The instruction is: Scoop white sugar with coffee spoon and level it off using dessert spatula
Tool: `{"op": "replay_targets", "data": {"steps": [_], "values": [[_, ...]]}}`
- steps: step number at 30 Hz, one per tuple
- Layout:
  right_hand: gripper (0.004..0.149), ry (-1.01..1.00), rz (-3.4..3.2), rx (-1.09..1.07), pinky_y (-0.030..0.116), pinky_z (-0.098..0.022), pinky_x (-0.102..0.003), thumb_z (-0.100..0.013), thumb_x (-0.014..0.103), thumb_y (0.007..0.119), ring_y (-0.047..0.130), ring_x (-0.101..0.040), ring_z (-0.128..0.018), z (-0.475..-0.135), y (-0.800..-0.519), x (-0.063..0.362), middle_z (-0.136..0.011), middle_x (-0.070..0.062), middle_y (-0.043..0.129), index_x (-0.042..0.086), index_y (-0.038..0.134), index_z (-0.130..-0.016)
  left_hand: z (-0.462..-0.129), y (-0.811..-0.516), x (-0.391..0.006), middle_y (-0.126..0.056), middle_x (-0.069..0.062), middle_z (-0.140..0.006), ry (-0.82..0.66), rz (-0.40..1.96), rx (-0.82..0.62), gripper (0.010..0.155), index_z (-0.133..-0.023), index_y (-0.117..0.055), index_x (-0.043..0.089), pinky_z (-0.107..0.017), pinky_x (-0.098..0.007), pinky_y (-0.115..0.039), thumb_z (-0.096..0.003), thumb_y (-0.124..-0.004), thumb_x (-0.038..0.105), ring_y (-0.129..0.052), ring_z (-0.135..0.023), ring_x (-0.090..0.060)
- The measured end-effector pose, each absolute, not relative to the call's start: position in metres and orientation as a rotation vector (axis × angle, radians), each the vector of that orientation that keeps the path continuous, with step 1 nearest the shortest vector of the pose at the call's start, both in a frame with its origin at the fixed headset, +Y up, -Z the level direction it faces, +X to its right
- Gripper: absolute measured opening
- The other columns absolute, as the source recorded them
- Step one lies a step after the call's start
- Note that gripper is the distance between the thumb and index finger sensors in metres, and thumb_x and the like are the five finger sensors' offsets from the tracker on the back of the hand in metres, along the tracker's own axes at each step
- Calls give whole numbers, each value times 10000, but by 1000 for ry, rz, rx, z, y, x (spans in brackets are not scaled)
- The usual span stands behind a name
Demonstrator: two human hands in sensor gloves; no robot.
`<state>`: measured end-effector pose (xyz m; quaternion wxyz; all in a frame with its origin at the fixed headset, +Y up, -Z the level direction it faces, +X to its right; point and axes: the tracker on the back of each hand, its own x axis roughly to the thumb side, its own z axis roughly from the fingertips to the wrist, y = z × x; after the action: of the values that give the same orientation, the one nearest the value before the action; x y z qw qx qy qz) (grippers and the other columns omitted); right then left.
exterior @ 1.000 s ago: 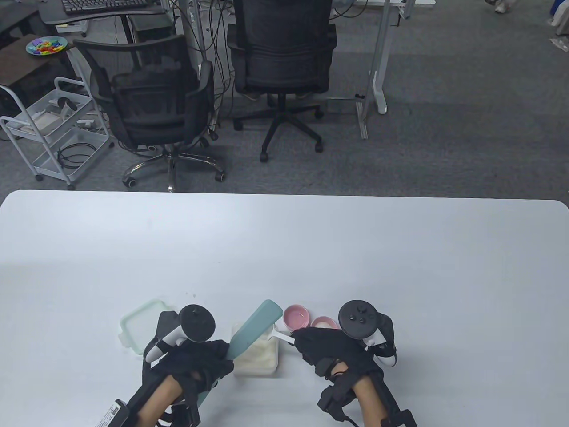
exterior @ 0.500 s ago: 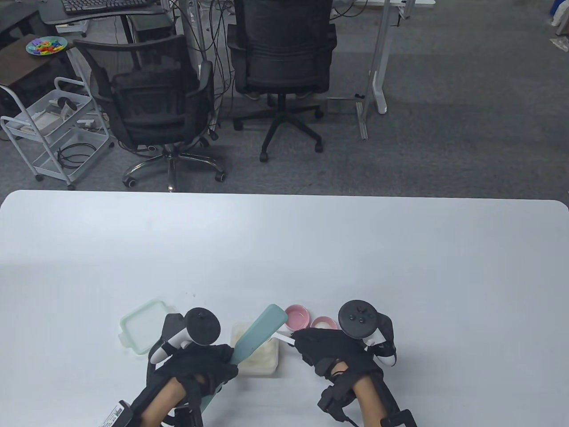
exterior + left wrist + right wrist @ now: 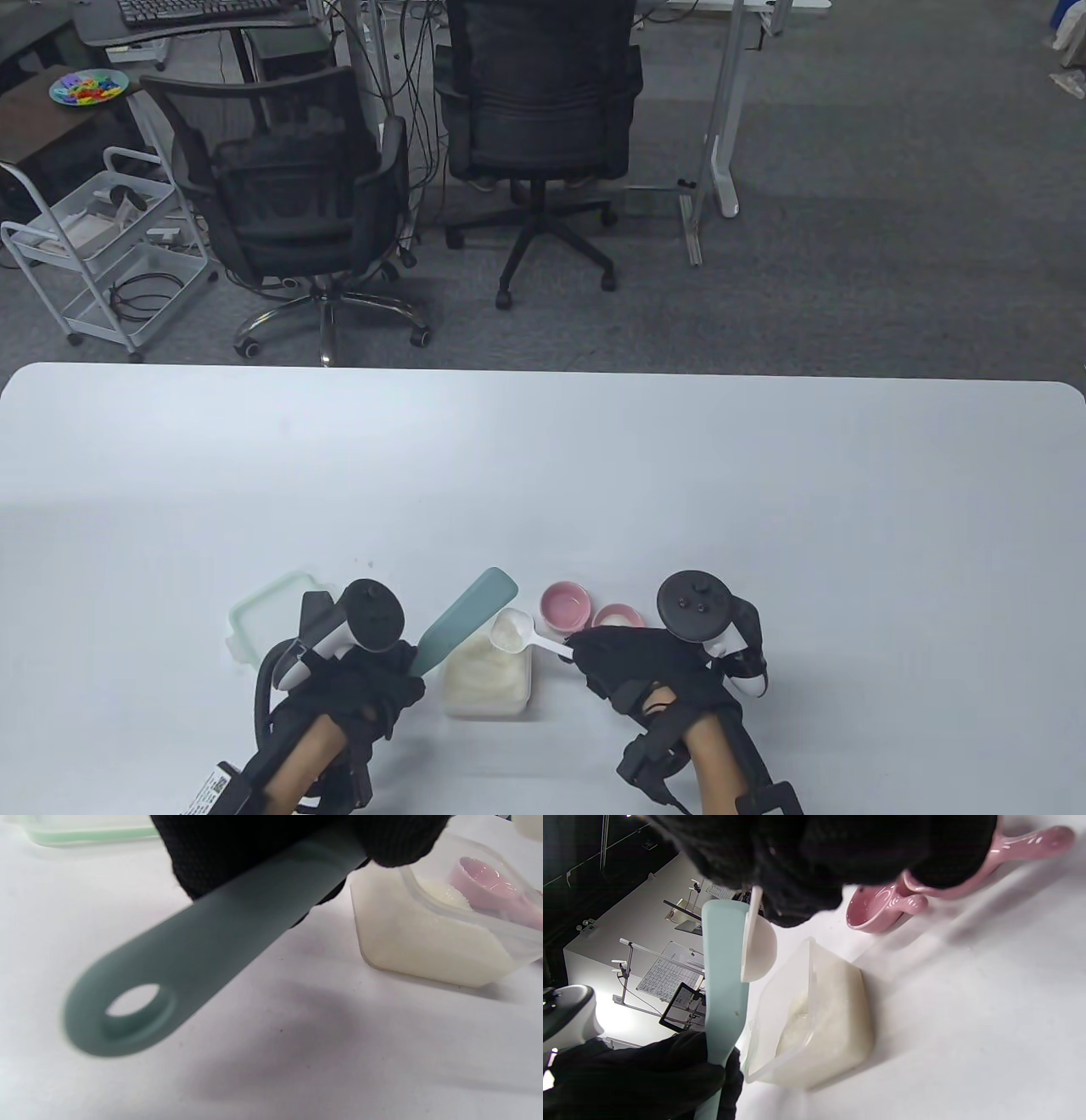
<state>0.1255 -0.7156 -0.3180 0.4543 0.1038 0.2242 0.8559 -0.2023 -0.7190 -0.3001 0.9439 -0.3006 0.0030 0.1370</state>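
A: Where is the sugar just now?

B: Some of it fills the bowl of the white coffee spoon [image 3: 514, 632], which hangs above the far rim of the clear sugar tub [image 3: 488, 679]. The rest lies heaped in the tub, which stands on the white table [image 3: 764, 492] near its six o'clock edge.

A: Who has the spoon?

B: The right hand [image 3: 632, 666] grips its handle, fingers curled tight round it. The bowl points toward ten o'clock from that hand.

A: And the spatula?

B: The teal dessert spatula [image 3: 465, 621] is clenched in the left hand [image 3: 361, 688]. Its blade slants up toward one o'clock from the hand, and its tip lies just beside the spoon's bowl, at the bowl's ten o'clock. In the right wrist view the blade [image 3: 724, 976] stands right against the rim of the spoon [image 3: 758, 947]; whether they quite touch I cannot tell. The left wrist view shows the handle end [image 3: 169, 980], with its hanging hole, jutting out of the glove above the table.

A: Anything else nearby?

B: Two small pink dishes [image 3: 567, 606] sit at the tub's two o'clock, just beyond the right hand. A pale green lid [image 3: 263, 615] lies at the tub's nine o'clock, partly behind the left hand's tracker.
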Motion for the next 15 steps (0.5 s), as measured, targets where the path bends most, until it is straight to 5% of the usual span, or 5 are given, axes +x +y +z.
{"op": "replay_targets", "data": {"steps": [15], "values": [[483,545,2121,285,750,-532,-515,-524,332,774,892,-205,-322,-317,-714,122,-494,-40,965,54,844,-913,-295,-704,-202,-901,53,-900,48,267,-449,479,-942,-785,332,-535,-344,-895,-493,-783,498,-1045,-699,-188]]}}
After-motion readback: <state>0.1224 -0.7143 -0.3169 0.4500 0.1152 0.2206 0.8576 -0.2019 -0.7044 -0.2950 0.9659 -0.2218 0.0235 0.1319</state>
